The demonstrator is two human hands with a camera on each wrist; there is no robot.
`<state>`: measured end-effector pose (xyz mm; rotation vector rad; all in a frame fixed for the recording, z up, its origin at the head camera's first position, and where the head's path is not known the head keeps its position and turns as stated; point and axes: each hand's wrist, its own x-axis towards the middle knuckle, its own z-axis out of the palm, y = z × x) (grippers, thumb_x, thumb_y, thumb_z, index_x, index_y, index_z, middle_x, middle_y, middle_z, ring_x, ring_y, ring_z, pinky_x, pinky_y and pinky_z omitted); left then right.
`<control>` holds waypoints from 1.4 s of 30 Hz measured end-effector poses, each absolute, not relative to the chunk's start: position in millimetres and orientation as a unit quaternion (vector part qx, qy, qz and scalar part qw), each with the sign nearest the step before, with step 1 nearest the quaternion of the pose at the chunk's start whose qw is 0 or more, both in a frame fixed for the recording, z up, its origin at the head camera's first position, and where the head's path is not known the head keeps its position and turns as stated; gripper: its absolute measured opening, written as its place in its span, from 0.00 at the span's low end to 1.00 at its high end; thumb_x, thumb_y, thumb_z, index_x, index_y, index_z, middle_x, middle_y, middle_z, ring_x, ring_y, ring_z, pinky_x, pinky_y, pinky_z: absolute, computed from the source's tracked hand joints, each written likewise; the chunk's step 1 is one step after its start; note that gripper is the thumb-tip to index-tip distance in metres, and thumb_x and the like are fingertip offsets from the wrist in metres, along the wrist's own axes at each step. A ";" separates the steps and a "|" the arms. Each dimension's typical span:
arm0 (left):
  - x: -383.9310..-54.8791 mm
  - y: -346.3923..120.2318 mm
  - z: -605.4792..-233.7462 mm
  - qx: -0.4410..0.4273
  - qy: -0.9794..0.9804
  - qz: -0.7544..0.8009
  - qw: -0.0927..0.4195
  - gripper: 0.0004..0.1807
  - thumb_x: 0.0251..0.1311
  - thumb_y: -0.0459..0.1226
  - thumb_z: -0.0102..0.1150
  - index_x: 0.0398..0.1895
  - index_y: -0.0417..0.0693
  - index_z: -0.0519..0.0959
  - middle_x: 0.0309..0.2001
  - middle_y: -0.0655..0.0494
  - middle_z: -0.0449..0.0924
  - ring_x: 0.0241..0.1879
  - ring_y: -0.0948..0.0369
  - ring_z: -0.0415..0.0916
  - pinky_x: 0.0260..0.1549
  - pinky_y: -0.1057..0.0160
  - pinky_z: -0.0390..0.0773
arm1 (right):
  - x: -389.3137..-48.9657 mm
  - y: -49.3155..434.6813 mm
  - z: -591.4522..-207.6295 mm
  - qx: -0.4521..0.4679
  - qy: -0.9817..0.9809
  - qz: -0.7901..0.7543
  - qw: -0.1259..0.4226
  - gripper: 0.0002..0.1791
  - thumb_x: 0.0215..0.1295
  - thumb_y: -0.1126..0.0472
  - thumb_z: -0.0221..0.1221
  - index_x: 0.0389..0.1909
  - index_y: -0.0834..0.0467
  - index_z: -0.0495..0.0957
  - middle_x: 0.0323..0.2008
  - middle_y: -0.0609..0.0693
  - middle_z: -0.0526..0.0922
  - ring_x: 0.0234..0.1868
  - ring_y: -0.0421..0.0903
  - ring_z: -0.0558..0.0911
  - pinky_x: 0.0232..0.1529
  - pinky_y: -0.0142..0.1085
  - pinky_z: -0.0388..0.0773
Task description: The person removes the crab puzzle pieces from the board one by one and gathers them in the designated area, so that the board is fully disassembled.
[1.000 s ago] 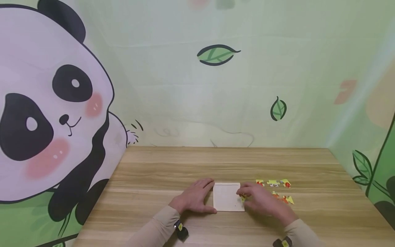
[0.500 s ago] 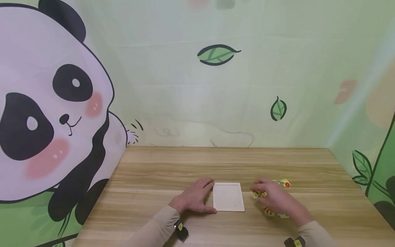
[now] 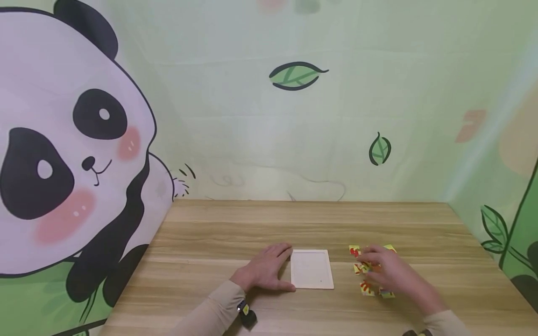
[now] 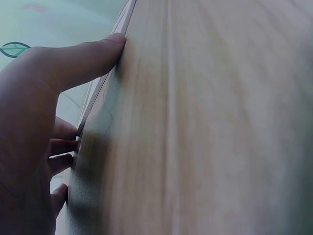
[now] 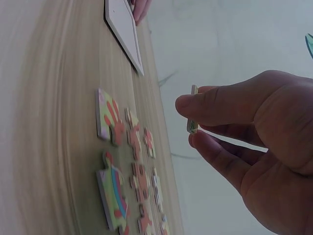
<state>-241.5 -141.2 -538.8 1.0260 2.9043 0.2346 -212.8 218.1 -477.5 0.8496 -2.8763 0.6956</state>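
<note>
The person's left hand (image 3: 265,267) lies at the left side of a white square puzzle board (image 3: 311,269), thumb and fingertips touching its edge. In the left wrist view the thumb (image 4: 93,58) is extended along that edge. Over to the right, the right hand (image 3: 392,270) is above a group of colourful jigsaw pieces. Between thumb and fingers it pinches one small jigsaw piece (image 5: 192,126), seen edge-on in the right wrist view and raised above the table. Other pieces lie flat below, among them a red-and-yellow corner piece (image 5: 108,117) and one with a rainbow stripe (image 5: 115,196).
The pieces lie in rough rows on the wooden table (image 3: 235,228), partly covered by the right hand in the head view. Behind the table hangs a green backdrop (image 3: 235,116) with a printed panda and leaves.
The right hand has moved right, from the board's right edge to over the pieces, still pinching a jigsaw piece. The left hand and the board stay in place.
</note>
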 end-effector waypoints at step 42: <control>-240.9 -140.8 -536.8 0.328 0.941 0.081 0.034 0.59 0.48 0.73 0.54 0.76 0.45 0.54 0.75 0.51 0.54 0.74 0.53 0.54 0.74 0.53 0.54 | -188.7 273.8 -487.5 0.210 -0.960 0.177 0.060 0.21 0.43 0.64 0.74 0.42 0.57 0.85 0.43 0.53 0.84 0.45 0.56 0.82 0.49 0.55 0.80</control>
